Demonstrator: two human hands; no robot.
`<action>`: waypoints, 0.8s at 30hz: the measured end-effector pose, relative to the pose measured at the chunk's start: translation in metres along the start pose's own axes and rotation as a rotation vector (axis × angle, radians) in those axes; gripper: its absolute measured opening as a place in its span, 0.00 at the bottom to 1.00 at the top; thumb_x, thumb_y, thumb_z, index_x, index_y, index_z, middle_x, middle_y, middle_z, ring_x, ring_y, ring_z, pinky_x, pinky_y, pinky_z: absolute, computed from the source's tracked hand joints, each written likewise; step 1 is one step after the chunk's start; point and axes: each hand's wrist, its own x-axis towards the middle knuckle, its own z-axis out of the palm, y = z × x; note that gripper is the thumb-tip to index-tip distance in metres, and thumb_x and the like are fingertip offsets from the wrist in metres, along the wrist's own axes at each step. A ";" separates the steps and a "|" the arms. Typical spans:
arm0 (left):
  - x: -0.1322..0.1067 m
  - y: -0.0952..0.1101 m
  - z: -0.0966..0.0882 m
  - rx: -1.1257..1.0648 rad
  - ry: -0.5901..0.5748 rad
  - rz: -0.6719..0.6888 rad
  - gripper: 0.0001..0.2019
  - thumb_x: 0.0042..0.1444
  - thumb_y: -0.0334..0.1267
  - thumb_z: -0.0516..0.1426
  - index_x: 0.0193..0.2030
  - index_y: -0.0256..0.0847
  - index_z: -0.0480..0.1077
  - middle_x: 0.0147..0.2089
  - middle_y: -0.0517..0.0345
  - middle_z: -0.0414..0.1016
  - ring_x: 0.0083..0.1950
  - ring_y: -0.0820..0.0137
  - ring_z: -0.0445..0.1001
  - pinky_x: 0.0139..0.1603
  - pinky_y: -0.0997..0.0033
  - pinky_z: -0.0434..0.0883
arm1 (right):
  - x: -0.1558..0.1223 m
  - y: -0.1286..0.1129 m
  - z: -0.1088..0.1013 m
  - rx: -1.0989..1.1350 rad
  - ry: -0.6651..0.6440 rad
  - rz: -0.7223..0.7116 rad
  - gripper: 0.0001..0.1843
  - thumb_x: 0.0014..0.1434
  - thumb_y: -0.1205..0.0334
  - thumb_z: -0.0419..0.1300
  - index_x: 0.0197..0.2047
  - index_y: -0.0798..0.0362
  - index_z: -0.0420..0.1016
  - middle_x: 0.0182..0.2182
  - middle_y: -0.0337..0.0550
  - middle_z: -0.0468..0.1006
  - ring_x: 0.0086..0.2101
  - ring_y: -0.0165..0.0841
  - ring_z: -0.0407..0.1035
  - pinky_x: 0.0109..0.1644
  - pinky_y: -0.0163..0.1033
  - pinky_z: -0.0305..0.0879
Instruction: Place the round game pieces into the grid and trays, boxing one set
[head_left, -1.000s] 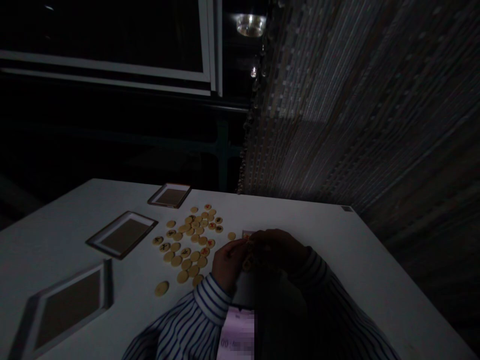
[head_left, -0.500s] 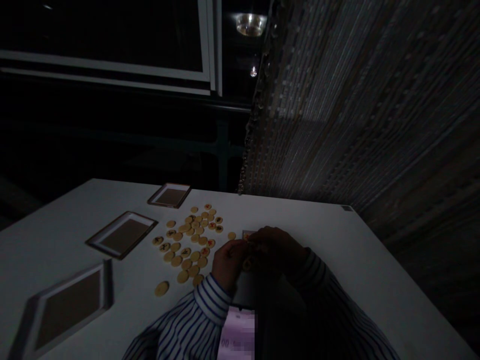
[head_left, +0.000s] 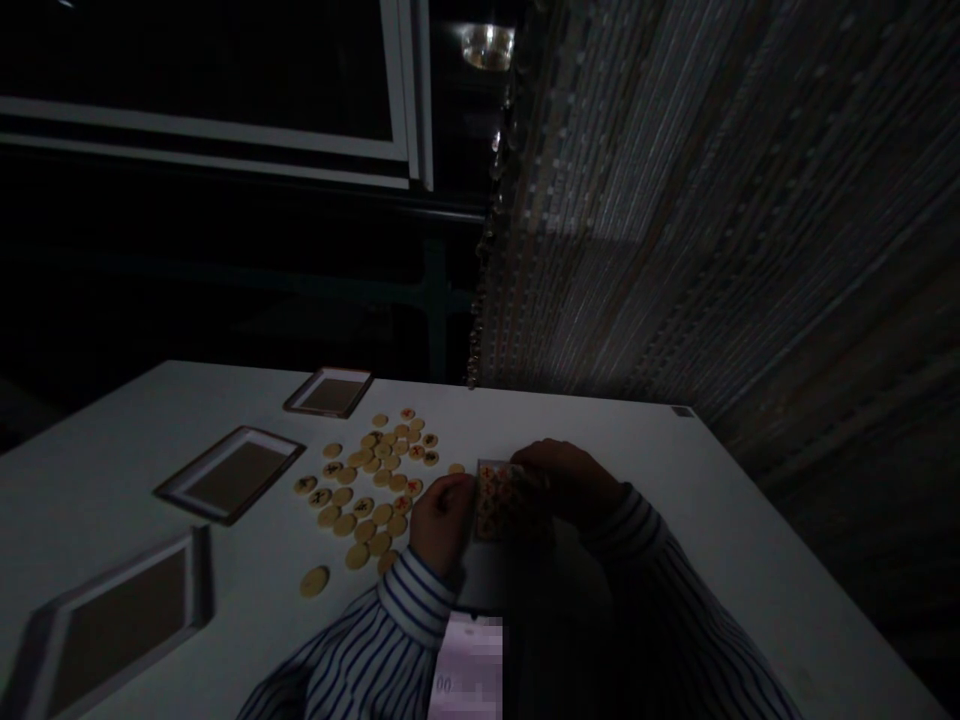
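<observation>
In the head view a small box (head_left: 493,500) filled with round pieces bearing red marks sits in front of me, its right part lost in deep shadow. My left hand (head_left: 437,525) is at its left edge, fingers curled closed; whether they grip the edge or a piece is hidden. Over the box's right side reaches my right hand (head_left: 566,480), bent and dark, its fingertips not readable. Left of the box lie many loose wooden Chinese chess pieces (head_left: 382,478), some with black or red characters, others showing plain faces. One piece (head_left: 457,469) rests just beyond my left hand.
Three shallow framed trays stand along the left: a near one (head_left: 199,570), a middle one (head_left: 169,493) and a far one (head_left: 330,411). They are on a white table (head_left: 720,540). A bead-string curtain (head_left: 600,250) hangs behind. A lit purple screen (head_left: 465,665) shows below my wrists.
My hands have parted from above the box to its two sides, uncovering the red-marked pieces inside. The whole view has shifted slightly.
</observation>
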 end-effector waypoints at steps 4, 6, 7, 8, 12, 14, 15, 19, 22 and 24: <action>0.002 -0.005 0.001 0.011 -0.004 0.010 0.12 0.40 0.42 0.58 0.30 0.36 0.71 0.28 0.54 0.77 0.31 0.68 0.74 0.33 0.70 0.71 | -0.003 0.012 -0.002 -0.045 -0.026 0.081 0.16 0.50 0.60 0.56 0.43 0.54 0.70 0.37 0.46 0.74 0.38 0.34 0.67 0.40 0.36 0.59; 0.003 -0.010 0.001 0.023 -0.022 0.015 0.13 0.40 0.42 0.58 0.31 0.35 0.71 0.28 0.54 0.76 0.32 0.68 0.74 0.33 0.70 0.71 | -0.005 0.016 -0.003 -0.079 -0.060 0.124 0.15 0.51 0.59 0.55 0.43 0.53 0.70 0.37 0.46 0.74 0.38 0.34 0.67 0.38 0.35 0.58; 0.003 -0.012 0.001 0.027 -0.033 0.019 0.13 0.40 0.42 0.58 0.32 0.35 0.71 0.29 0.53 0.76 0.32 0.68 0.74 0.33 0.70 0.70 | -0.006 0.018 -0.003 -0.095 -0.079 0.136 0.15 0.51 0.58 0.55 0.42 0.53 0.70 0.37 0.46 0.75 0.37 0.34 0.67 0.38 0.35 0.58; 0.003 -0.014 0.001 0.031 -0.040 0.021 0.14 0.41 0.42 0.58 0.33 0.35 0.71 0.29 0.53 0.76 0.32 0.68 0.74 0.33 0.70 0.70 | -0.006 0.019 -0.003 -0.109 -0.098 0.143 0.15 0.52 0.58 0.54 0.42 0.52 0.69 0.37 0.45 0.75 0.37 0.34 0.67 0.37 0.34 0.58; 0.003 -0.018 0.001 0.069 -0.066 0.031 0.14 0.41 0.42 0.57 0.34 0.36 0.71 0.29 0.54 0.76 0.31 0.67 0.74 0.32 0.69 0.70 | -0.006 0.023 0.001 -0.157 -0.159 0.190 0.13 0.51 0.58 0.54 0.41 0.51 0.69 0.35 0.44 0.75 0.35 0.33 0.68 0.35 0.34 0.57; 0.004 -0.020 0.001 0.080 -0.073 0.041 0.14 0.41 0.42 0.57 0.34 0.37 0.71 0.28 0.54 0.76 0.31 0.67 0.74 0.31 0.69 0.70 | -0.005 0.024 0.004 -0.174 -0.191 0.210 0.13 0.50 0.58 0.54 0.40 0.50 0.70 0.35 0.44 0.75 0.35 0.34 0.68 0.34 0.34 0.57; 0.004 -0.020 0.001 0.082 -0.075 0.047 0.14 0.42 0.42 0.57 0.34 0.37 0.71 0.28 0.54 0.76 0.30 0.67 0.74 0.31 0.69 0.70 | -0.005 0.025 0.006 -0.177 -0.207 0.216 0.13 0.50 0.58 0.54 0.40 0.50 0.70 0.35 0.44 0.75 0.35 0.35 0.68 0.34 0.34 0.57; 0.004 -0.024 0.001 0.122 -0.081 0.070 0.14 0.42 0.43 0.57 0.35 0.36 0.71 0.29 0.53 0.76 0.31 0.67 0.74 0.32 0.69 0.70 | -0.004 0.027 0.012 -0.167 -0.239 0.218 0.14 0.50 0.57 0.54 0.40 0.51 0.70 0.36 0.46 0.74 0.36 0.34 0.68 0.35 0.34 0.58; 0.004 -0.025 0.001 0.147 -0.083 0.066 0.15 0.43 0.43 0.56 0.36 0.36 0.71 0.30 0.54 0.75 0.32 0.67 0.73 0.33 0.69 0.70 | -0.003 0.027 0.015 -0.171 -0.249 0.221 0.13 0.51 0.57 0.53 0.39 0.52 0.71 0.36 0.47 0.74 0.36 0.34 0.68 0.34 0.33 0.58; 0.004 -0.025 0.001 0.156 -0.096 0.063 0.15 0.44 0.43 0.56 0.37 0.37 0.71 0.31 0.54 0.75 0.32 0.67 0.73 0.33 0.69 0.70 | -0.003 0.026 0.015 -0.175 -0.259 0.225 0.13 0.52 0.57 0.53 0.38 0.52 0.71 0.36 0.47 0.74 0.36 0.34 0.68 0.33 0.33 0.59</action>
